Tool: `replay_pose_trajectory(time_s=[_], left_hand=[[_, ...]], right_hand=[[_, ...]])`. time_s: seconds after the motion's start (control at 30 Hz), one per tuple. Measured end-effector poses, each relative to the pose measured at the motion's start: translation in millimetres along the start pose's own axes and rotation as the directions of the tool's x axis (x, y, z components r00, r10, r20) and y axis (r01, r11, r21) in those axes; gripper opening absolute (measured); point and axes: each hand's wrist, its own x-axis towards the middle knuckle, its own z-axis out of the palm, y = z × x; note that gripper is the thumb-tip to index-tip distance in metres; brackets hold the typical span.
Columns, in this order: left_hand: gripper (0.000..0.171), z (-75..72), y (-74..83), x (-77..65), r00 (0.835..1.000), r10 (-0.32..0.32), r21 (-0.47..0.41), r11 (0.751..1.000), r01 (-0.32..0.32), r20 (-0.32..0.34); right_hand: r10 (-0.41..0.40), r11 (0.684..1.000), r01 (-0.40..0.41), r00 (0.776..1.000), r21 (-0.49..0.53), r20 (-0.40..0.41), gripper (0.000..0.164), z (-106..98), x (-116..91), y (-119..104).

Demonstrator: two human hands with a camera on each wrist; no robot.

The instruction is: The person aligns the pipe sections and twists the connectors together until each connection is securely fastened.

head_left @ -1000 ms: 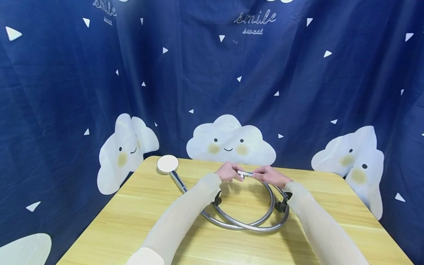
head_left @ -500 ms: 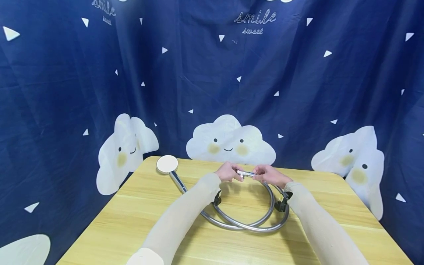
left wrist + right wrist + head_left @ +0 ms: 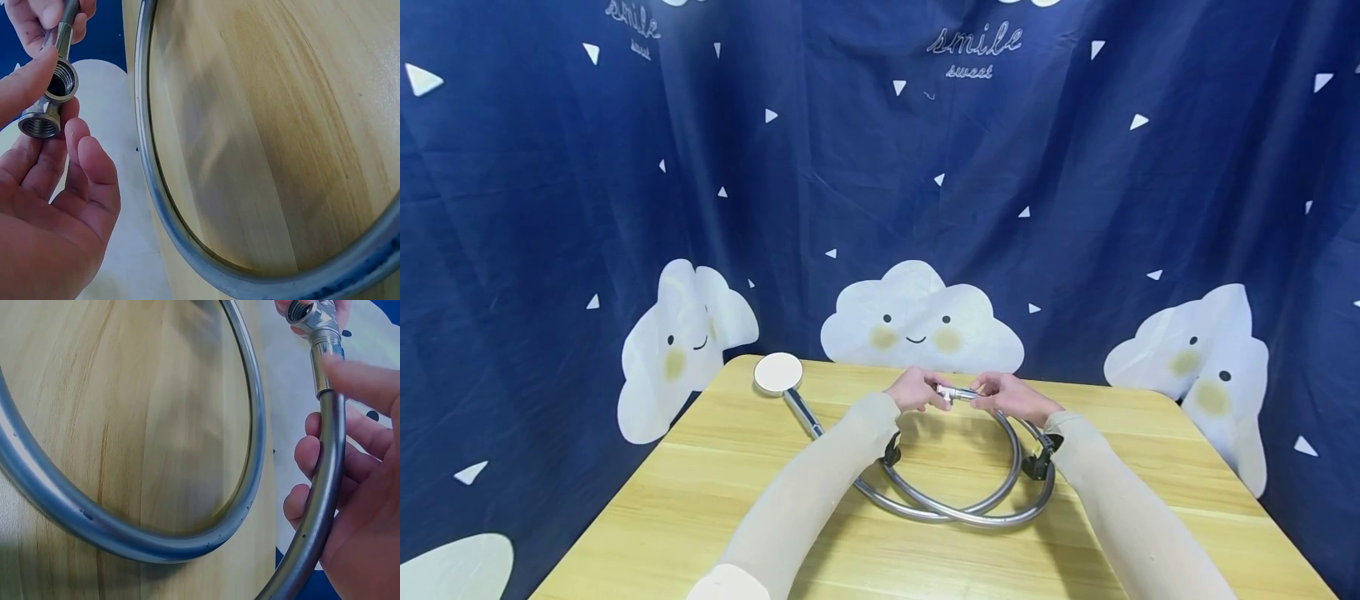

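In the head view my left hand [image 3: 917, 390] is over the back middle of the table. It pinches a small chrome tee fitting [image 3: 41, 111] between thumb and fingers, and two threaded openings face the left wrist camera. My right hand [image 3: 1017, 400] is just to its right, with the thumb on the smooth metal end sleeve [image 3: 320, 370] of a grey shower hose [image 3: 332, 447]. Its other fingers curl behind the hose. The sleeve meets the tee's threaded end; how deep it sits cannot be told. A shower head [image 3: 778, 373] with a round white face lies at the back left.
The hose loops [image 3: 992, 520] across the wooden table [image 3: 1150, 500] between and in front of my forearms. A dark blue curtain [image 3: 865, 167] with white clouds hangs behind the table and at both sides.
My right thumb and index finger have spread apart a little and shifted on the hose's end sleeve. The left hand and tee stay in place.
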Motion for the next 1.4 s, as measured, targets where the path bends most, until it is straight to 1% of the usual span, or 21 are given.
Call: replay_pose_trajectory(time_s=[0.13, 0.23, 0.4, 0.47, 0.63, 0.77, 0.87, 0.9, 1.0, 1.1, 1.17, 1.33, 1.4], left_hand=[[0.034, -0.3, -0.1, 0.5, 1.0, 0.001, -0.005, 1.0, -0.001, -0.002], [0.034, -0.7, 0.9, -0.3, 1.0, 0.005, -0.017, 1.0, -0.005, -0.001], [0.035, -0.3, 0.9, -0.3, 1.0, 0.009, -0.024, 1.0, -0.009, 0.002], [0.035, -0.3, 0.7, -0.1, 1.0, 0.006, -0.029, 1.0, -0.006, 0.003], [0.034, -0.6, -0.8, 2.4, 1.0, -0.004, -0.028, 1.0, 0.004, -0.006], [0.033, -1.3, 1.0, 1.9, 1.0, 0.0, -0.005, 1.0, 0.0, -0.011], [0.031, -1.8, 4.1, -1.8, 1.0, 0.008, -0.004, 1.0, -0.008, -0.012], [0.031, -1.9, 5.0, -3.2, 1.0, 0.01, -0.009, 1.0, -0.01, -0.014], [0.031, -0.3, 7.2, -6.4, 1.0, 0.013, -0.025, 1.0, -0.013, -0.016], [0.032, 1.0, 7.8, -6.1, 1.0, 0.011, -0.025, 1.0, -0.012, -0.019], [0.033, 1.6, 7.8, -5.0, 1.0, 0.011, -0.022, 1.0, -0.011, -0.022], [0.034, 1.9, 7.2, -3.2, 1.0, 0.011, -0.01, 1.0, -0.011, -0.027], [0.034, 2.0, 6.4, -2.8, 1.0, 0.01, -0.01, 1.0, -0.01, -0.027]], right_hand=[[-0.017, 0.999, 0.017, 1.0, 0.028, 0.0, 0.018, -0.2, -0.1, 0.9], [-0.033, 0.999, 0.033, 0.999, 0.016, 0.02, 0.016, -1.0, -1.8, -0.7], [-0.009, 0.999, 0.01, 0.999, -0.038, 0.032, 0.021, -1.9, -3.5, -1.4], [0.003, 0.999, -0.002, 1.0, -0.042, 0.027, 0.023, -1.7, -3.4, -2.0], [-0.009, 1.0, 0.009, 1.0, -0.001, 0.009, 0.021, 0.0, -2.7, -4.1], [-0.034, 0.999, 0.034, 0.999, 0.022, -0.001, 0.019, 1.3, -2.5, -4.0], [-0.047, 0.999, 0.046, 0.999, 0.008, 0.016, 0.018, 0.9, -3.5, -3.6], [-0.052, 0.999, 0.052, 0.998, 0.0, 0.025, 0.018, 0.4, -4.0, -3.4], [-0.035, 0.999, 0.036, 0.998, -0.015, 0.044, 0.023, -1.2, -5.7, -2.5], [-0.01, 1.0, 0.011, 0.999, -0.019, 0.046, 0.029, -1.9, -6.2, -2.3], [-0.001, 1.0, 0.002, 0.999, -0.023, 0.039, 0.03, -1.7, -5.9, -3.0], [-0.019, 1.0, 0.019, 1.0, -0.005, 0.015, 0.021, 0.5, -4.7, -4.0], [-0.031, 0.999, 0.031, 0.999, 0.007, 0.017, 0.019, 1.2, -5.1, -4.0]])
